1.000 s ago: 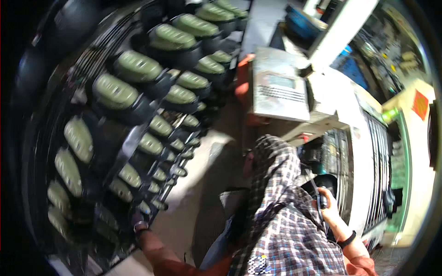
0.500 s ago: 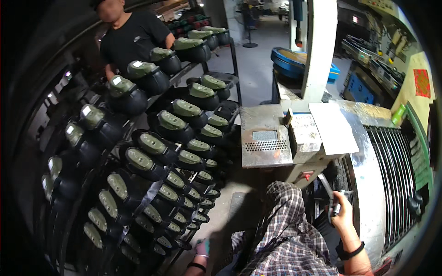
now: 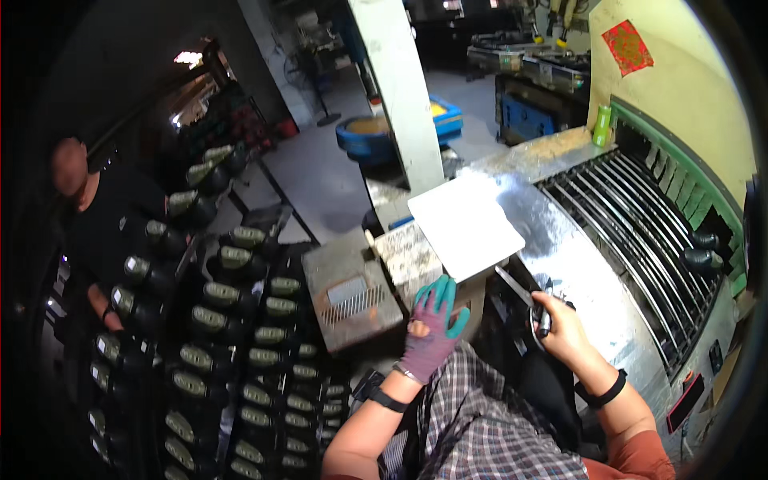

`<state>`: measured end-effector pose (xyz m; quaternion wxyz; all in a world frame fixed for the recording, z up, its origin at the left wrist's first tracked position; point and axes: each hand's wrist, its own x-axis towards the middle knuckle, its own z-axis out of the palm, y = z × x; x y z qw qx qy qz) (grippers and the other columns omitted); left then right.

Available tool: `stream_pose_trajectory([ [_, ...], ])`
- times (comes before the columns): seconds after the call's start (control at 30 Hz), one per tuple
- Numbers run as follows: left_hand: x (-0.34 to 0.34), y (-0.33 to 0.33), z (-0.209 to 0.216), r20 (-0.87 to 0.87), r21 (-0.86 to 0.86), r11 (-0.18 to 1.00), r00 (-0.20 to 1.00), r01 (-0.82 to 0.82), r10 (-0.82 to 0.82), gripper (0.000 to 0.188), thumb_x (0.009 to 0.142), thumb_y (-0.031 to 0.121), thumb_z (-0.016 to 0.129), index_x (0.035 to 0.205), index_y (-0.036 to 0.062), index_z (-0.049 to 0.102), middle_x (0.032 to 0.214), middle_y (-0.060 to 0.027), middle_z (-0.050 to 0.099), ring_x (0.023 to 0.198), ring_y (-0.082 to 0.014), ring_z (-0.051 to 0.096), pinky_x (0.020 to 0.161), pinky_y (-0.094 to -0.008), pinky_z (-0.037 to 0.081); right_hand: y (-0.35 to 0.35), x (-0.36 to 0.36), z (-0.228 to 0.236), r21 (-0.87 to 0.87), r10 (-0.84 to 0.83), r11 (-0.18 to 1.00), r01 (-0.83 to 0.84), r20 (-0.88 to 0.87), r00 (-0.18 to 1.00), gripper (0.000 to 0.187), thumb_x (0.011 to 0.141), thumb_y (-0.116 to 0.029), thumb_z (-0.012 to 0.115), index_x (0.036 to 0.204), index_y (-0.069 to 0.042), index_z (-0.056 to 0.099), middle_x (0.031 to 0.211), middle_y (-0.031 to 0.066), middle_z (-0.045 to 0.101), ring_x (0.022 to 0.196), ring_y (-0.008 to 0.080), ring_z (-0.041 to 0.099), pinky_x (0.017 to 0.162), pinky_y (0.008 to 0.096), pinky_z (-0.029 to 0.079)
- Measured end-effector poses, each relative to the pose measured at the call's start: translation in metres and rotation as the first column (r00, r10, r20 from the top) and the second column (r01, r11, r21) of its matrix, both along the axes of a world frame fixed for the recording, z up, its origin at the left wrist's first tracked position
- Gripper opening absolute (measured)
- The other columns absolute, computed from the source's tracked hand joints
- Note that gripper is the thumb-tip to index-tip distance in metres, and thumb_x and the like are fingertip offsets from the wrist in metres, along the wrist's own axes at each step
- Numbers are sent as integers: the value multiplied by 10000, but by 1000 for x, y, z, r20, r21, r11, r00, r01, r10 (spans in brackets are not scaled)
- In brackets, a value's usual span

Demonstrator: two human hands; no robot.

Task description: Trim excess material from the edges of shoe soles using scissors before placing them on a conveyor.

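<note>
My left hand (image 3: 434, 326) wears a purple glove with teal fingertips and a hole that bares some skin. Its fingers are stretched out, holding nothing, just before the pale block (image 3: 406, 254) and near the lower edge of a white sheet (image 3: 468, 228). Whether the fingertips touch either one I cannot tell. My bare right hand (image 3: 565, 330) is closed around a tool with a long narrow metal blade (image 3: 516, 285) that points up and left. A black pen-like piece (image 3: 546, 318) also shows in this grip; whether it belongs to the bladed tool is unclear.
Racks at left hold rows of black shoe-like pieces with olive-green soles (image 3: 210, 318). Behind them stands a person in black (image 3: 120, 228). A metal box with vent holes (image 3: 352, 296) and a white post (image 3: 396, 96) are ahead. Metal rollers (image 3: 616, 232) run at right, beside a green can (image 3: 602, 126).
My view has swung right. The gloved left hand has risen from low beside the rack to the pale block. My right hand still grips the bladed tool, now nearer the white sheet.
</note>
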<state>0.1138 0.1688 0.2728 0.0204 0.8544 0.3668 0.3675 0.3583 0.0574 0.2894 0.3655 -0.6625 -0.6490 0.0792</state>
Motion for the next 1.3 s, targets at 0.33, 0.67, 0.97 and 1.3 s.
stream_pose_trajectory([
  [0.33, 30, 80, -27, -227, 80, 996, 973, -34, 51, 350, 830, 275, 614, 1120, 82, 642, 1165, -118, 605, 1132, -314, 533, 1020, -428, 389, 68, -10, 36, -39, 55, 998, -46, 274, 960, 669, 631, -32, 697, 1261, -147, 504, 837, 143, 572, 740, 363, 613, 638, 445, 500],
  [0.67, 21, 55, -22, -214, 53, 999, 977, -4, 15, 311, 816, 210, 627, 1104, 93, 643, 1141, -110, 613, 1142, -292, 530, 1024, -411, 392, 135, -40, 33, -103, 134, 990, -95, 489, 862, 443, 721, -70, 620, 1159, -130, 582, 803, 143, 596, 701, 311, 638, 607, 397, 518],
  [0.97, 18, 47, -25, -202, -10, 1000, 979, 18, -20, 301, 783, 194, 623, 1056, 68, 643, 1129, -127, 608, 1097, -310, 541, 1010, -419, 401, 162, -47, 32, -110, 83, 993, -37, 443, 893, 342, 729, -71, 614, 1066, -130, 602, 818, 176, 613, 746, 350, 647, 640, 430, 525],
  [1.3, 26, 43, -5, -153, -122, 992, 988, -35, 16, 404, 867, 339, 567, 1136, 41, 611, 1200, -160, 580, 1154, -324, 512, 1013, -424, 387, 165, -31, 23, -166, 97, 986, -23, 455, 885, 437, 706, -63, 616, 1137, -135, 613, 853, 175, 634, 797, 359, 645, 700, 441, 514],
])
